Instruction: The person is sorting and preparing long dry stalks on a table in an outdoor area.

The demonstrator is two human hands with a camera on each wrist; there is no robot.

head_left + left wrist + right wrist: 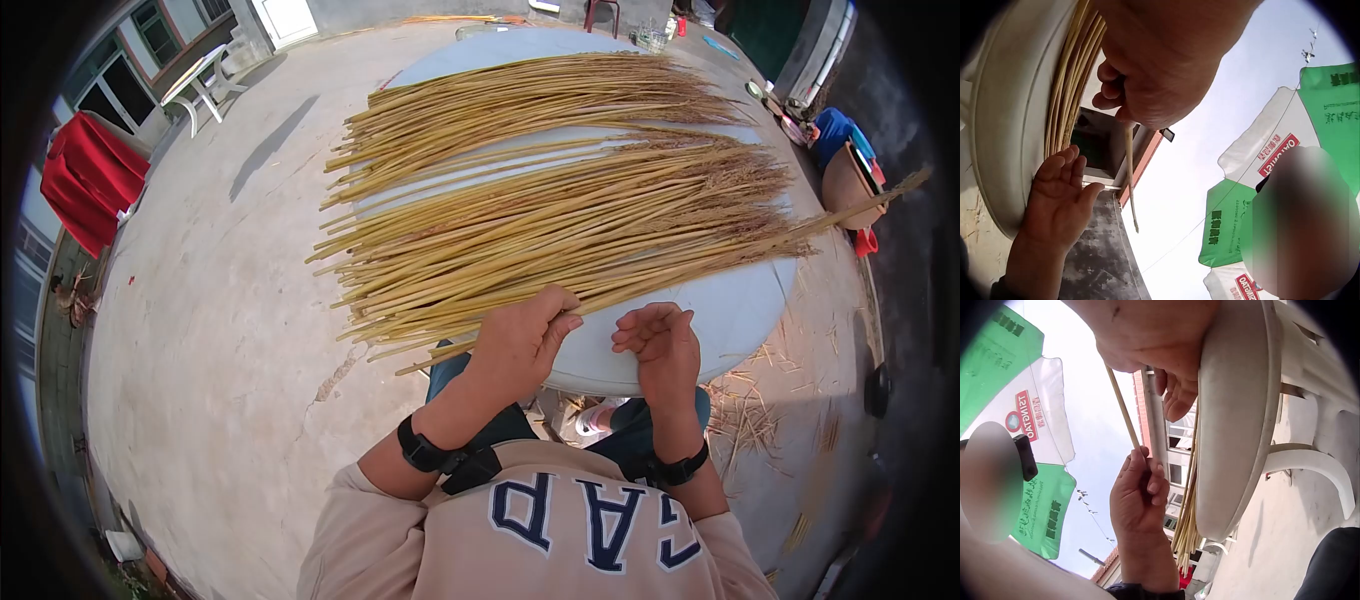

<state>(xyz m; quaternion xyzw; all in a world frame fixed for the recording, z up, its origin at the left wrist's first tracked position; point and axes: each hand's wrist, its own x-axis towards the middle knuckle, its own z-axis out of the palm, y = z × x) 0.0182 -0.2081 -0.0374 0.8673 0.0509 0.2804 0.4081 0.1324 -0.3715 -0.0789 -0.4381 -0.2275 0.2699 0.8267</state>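
Observation:
Long yellow stalks (500, 220) with brownish seed heads lie in layers across a round pale table (740, 310), heads to the right. At the near edge, my left hand (515, 345) pinches one stalk (870, 205) between thumb and fingers; its tip sticks out past the table's right side. My right hand (660, 350) is raised beside the table edge, fingers loosely bent, holding nothing. In the right wrist view, the pinched stalk (1124, 409) runs from the left hand (1138, 500) up behind the right hand (1154, 337).
A red cloth (90, 180) and a white bench (205, 85) stand at the left. Blue and brown containers (850, 185) sit by the right wall. Straw bits (750, 415) litter the ground near the table's right side. A green and white umbrella (1235, 206) is overhead.

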